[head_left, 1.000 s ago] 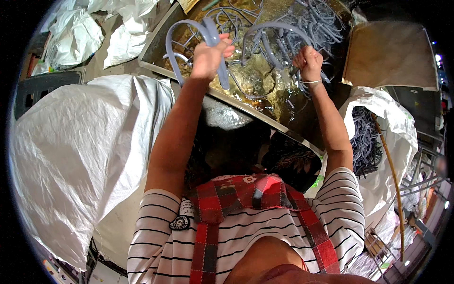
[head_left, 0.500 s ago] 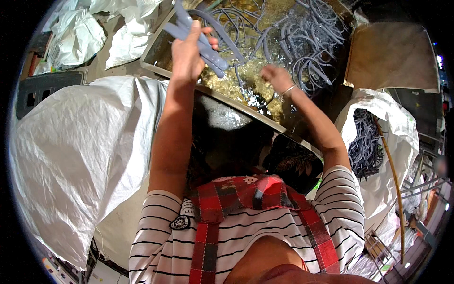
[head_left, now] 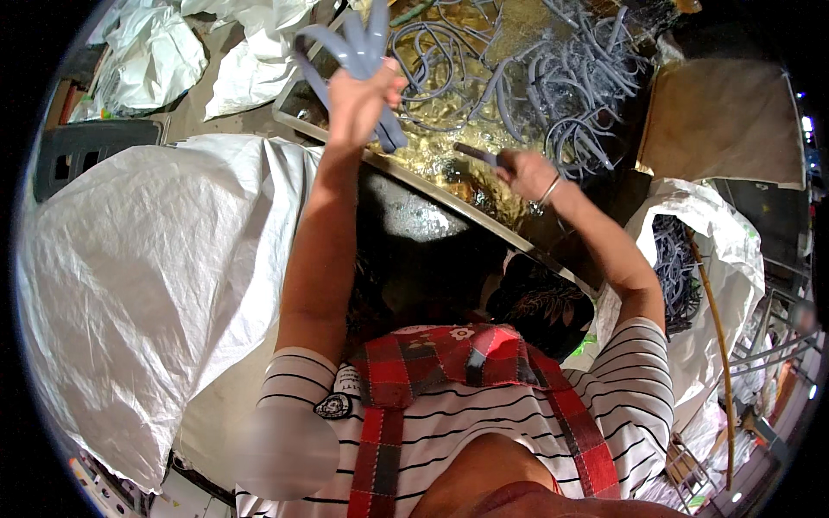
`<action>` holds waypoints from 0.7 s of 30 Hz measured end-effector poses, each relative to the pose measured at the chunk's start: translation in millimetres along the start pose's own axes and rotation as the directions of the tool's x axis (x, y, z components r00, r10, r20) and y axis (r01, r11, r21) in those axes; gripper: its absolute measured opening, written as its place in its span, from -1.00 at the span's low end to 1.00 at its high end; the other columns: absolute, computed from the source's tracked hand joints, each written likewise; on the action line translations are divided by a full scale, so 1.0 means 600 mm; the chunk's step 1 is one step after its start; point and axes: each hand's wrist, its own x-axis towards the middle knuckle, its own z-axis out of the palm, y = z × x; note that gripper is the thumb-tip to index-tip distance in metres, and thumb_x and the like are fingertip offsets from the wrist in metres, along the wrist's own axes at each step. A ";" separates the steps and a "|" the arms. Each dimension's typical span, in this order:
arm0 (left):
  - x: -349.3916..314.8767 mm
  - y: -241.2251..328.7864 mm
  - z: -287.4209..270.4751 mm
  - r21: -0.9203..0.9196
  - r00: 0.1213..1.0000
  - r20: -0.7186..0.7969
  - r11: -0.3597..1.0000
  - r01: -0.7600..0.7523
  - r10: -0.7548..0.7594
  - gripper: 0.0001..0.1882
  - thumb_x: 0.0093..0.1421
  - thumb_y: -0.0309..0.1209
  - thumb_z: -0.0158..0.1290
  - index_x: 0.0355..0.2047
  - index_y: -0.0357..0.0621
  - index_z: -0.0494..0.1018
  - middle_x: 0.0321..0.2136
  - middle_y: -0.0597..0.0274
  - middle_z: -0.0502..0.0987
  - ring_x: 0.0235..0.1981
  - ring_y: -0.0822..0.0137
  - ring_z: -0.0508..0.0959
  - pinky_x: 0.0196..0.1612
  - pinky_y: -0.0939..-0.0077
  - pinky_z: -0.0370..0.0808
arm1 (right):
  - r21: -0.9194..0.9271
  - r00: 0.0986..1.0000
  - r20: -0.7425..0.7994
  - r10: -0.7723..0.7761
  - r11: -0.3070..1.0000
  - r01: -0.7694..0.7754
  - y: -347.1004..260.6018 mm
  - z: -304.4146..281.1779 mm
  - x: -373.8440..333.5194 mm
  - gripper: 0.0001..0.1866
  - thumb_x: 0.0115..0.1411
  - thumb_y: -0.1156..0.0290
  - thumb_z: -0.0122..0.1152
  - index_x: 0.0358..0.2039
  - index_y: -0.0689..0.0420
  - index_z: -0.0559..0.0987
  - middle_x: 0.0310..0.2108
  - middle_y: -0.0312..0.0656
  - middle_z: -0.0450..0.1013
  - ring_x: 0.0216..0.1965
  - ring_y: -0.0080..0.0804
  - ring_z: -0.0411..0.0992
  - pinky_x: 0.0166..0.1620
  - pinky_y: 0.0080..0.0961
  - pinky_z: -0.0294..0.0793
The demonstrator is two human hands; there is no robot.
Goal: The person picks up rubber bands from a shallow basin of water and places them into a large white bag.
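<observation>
My left hand (head_left: 358, 105) is closed round a bunch of flat grey rubbery strips (head_left: 352, 41), held above the near left rim of a metal tank (head_left: 445, 200). The strips loop up past my fingers, and their lower ends hang below my palm. My right hand (head_left: 525, 175), slightly blurred, is closed on a single grey strip (head_left: 475, 154) whose end sticks out to the left over the water. Many more grey strips (head_left: 574, 95) lie curled and tangled in the shallow, yellowish, rippling water, mostly on the tank's right side.
A big white sack (head_left: 147, 268) stands at the left, with more white sacks (head_left: 160, 60) behind it. On the right an open white sack (head_left: 734, 233) holds dark grey strips, a thin stick (head_left: 712, 319) leaning beside it. A brown board (head_left: 721, 121) lies past the tank's right edge.
My right hand has moved a little right and nearer, and a strip now shows in it. The bunch in my left hand has swung from slanting toward the lower right to more upright.
</observation>
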 end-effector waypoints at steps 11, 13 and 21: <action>-0.005 -0.013 0.006 0.320 0.991 0.126 0.943 -0.093 0.055 -0.75 -0.05 -0.42 0.19 -0.44 -0.29 0.38 -0.63 0.26 0.40 -0.64 0.52 0.39 -0.56 0.66 0.38 | 0.389 0.701 -0.702 -0.126 0.756 0.526 -0.070 -0.220 0.138 -0.69 0.07 0.18 0.15 -0.37 0.20 0.54 -0.59 -0.23 0.43 -0.48 -0.52 0.41 -0.37 -0.57 0.39; -0.008 0.015 -0.006 0.116 0.999 0.042 0.993 -0.031 0.027 -0.77 -0.04 -0.43 0.17 -0.45 -0.29 0.38 -0.63 0.26 0.40 -0.67 0.52 0.38 -0.59 0.66 0.37 | 0.381 0.570 -0.822 0.017 0.761 0.526 -0.038 -0.189 0.208 -0.67 0.07 0.17 0.13 -0.34 0.20 0.54 -0.51 -0.15 0.47 -0.43 -0.41 0.45 -0.32 -0.51 0.41; -0.002 0.036 -0.051 -0.258 0.956 -0.294 0.964 -0.071 -0.008 -0.77 0.07 -0.44 0.05 -0.34 -0.42 0.38 -0.58 0.12 0.42 -0.66 0.39 0.40 -0.55 0.51 0.43 | 0.454 0.667 -0.509 0.544 0.828 -0.328 0.092 -0.006 0.426 -0.42 -0.05 0.07 0.22 -0.17 0.30 0.44 -0.24 0.09 0.45 -0.17 -0.02 0.41 -0.12 -0.34 0.38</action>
